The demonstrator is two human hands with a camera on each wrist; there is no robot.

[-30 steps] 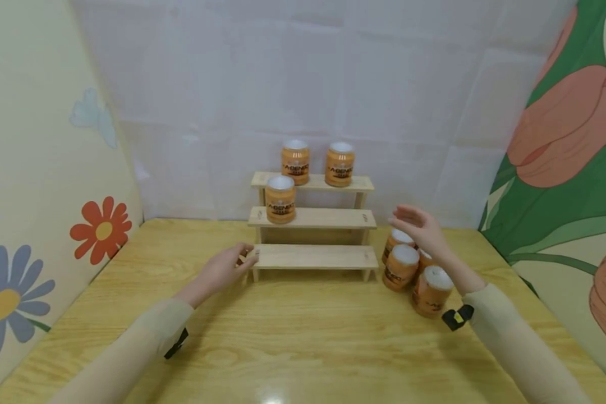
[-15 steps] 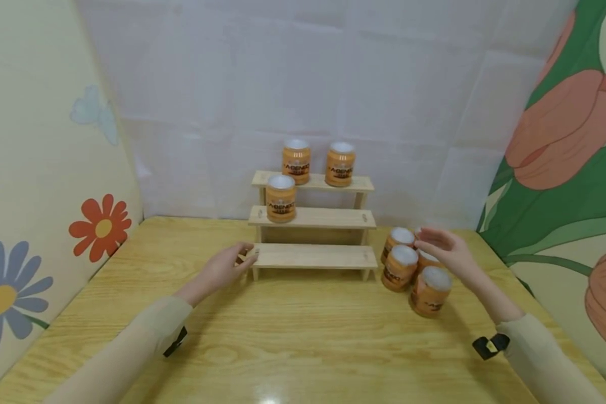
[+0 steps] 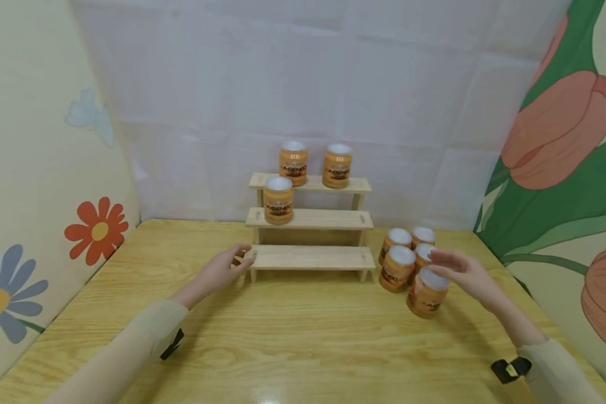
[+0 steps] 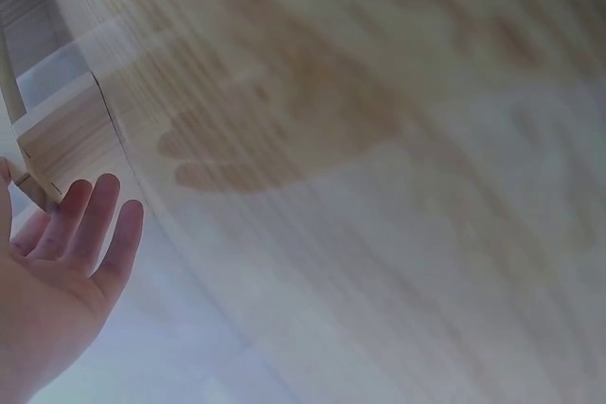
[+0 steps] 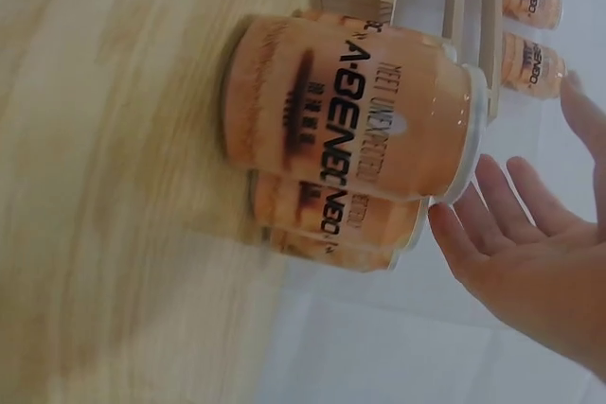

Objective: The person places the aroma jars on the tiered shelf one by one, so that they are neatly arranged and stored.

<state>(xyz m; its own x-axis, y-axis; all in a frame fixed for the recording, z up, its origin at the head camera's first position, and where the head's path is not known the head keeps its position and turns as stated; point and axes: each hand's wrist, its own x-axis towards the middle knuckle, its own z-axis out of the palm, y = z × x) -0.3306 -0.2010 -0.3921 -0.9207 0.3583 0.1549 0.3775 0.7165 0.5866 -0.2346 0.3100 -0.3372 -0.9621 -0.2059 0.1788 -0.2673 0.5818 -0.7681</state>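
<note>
A three-step wooden rack (image 3: 310,255) stands at the back of the table. Two orange jars (image 3: 293,163) with white lids sit on its top step and one jar (image 3: 278,200) on the middle step. My left hand (image 3: 227,268) rests with relaxed fingers (image 4: 90,219) against the left end of the lowest step. A cluster of several orange jars (image 3: 401,264) stands right of the rack. My right hand (image 3: 459,270) hovers open just above and beside the nearest jar (image 3: 428,292), (image 5: 350,125), fingers (image 5: 492,210) spread, holding nothing.
The wooden table (image 3: 303,336) has bare room in front of the rack. A white backdrop rises behind it. A flower-printed wall (image 3: 40,224) closes the left side and a tulip-printed wall (image 3: 560,168) the right.
My right hand has come down and toward me, from above the far jars to the nearest jar. The left hand has stayed at the rack's left end.
</note>
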